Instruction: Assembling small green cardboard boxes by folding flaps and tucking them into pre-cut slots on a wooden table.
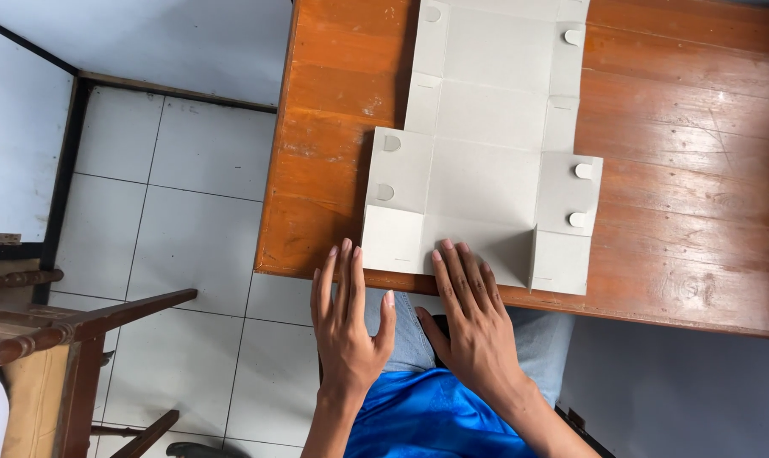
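Flat grey cardboard blank (486, 161) lies on table (681, 153); my left hand (346, 326) and right hand (473, 318), both open flat, touch its near edge.

Wooden table (673, 153), orange-brown, planked, surface worn and scratched. One item lies directly on it: a flat, unfolded grey cardboard box blank (486, 161), creased, near edge reaching the table's front edge.

One flat cardboard box blank (486, 161), one table (681, 212), two hands (346, 326).
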